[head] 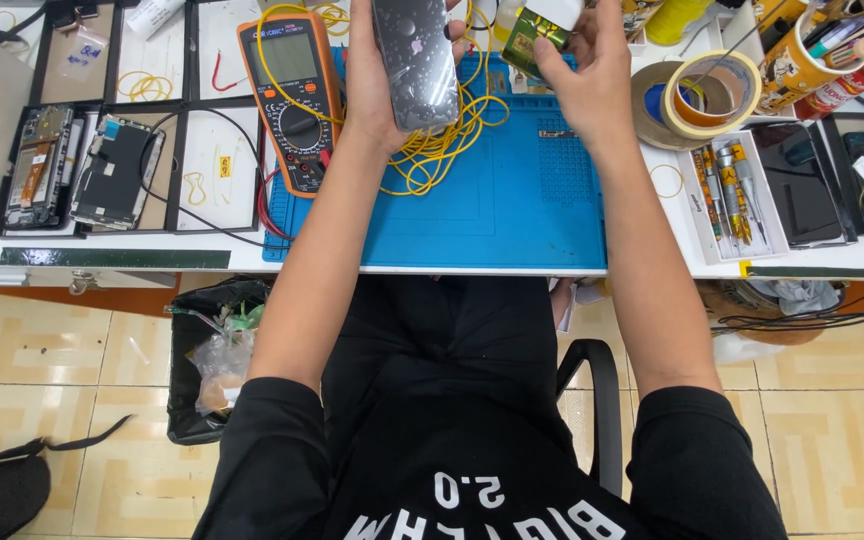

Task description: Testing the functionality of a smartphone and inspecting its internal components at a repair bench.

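Over a blue mat (pixel 512 210), left hand (pixel 377 80) clasps a dark phone (pixel 414 60); right hand (pixel 592 80) pinches a small green-and-yellow labelled bottle (pixel 530 38).

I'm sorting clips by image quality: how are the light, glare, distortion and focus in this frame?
Head view: bright, even light with only soft shadows; pale reflections streak the dark phone in the left hand; the white bench edge bows from wide-angle distortion; the right hand and the green-labelled bottle are sharp though cropped by the top edge; no motion blur shows.

Bright, even overhead light, soft shadows, sharp focus throughout, slight glare on the white bench (pixel 652 255), wide-angle bending at edges
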